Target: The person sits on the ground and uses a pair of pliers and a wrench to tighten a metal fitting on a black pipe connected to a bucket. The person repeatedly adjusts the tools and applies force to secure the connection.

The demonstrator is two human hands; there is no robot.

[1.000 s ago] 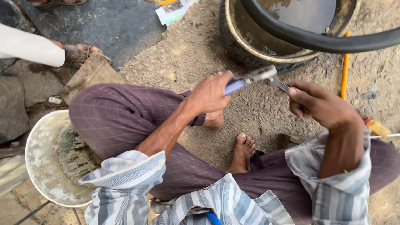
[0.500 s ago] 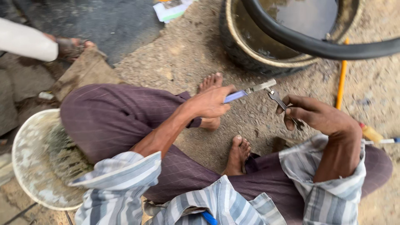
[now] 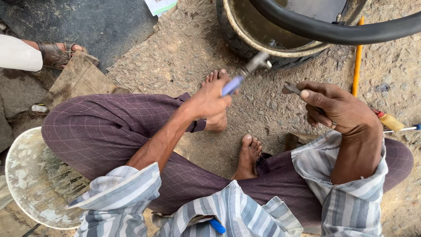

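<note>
Your left hand is closed around the blue handle of a small hammer-like tool, with your fingers wrapped tight on the lower end of the grip. The tool projects up and to the right out of your fist; its handle is blue where it leaves the fingers and turns to grey metal toward the blunt head, which sits just in front of the rim of the water-filled tyre tub. Your left foot lies directly below that hand on the gravel ground. To the right, well apart from the tool head, your right hand pinches a small grey metal piece between thumb and forefinger; only its rounded end shows beyond the thumb tip, the rest being hidden in the palm. A black rubber inner tube arcs over the tub above both hands. A yellow rod stands beyond your right hand.
</note>
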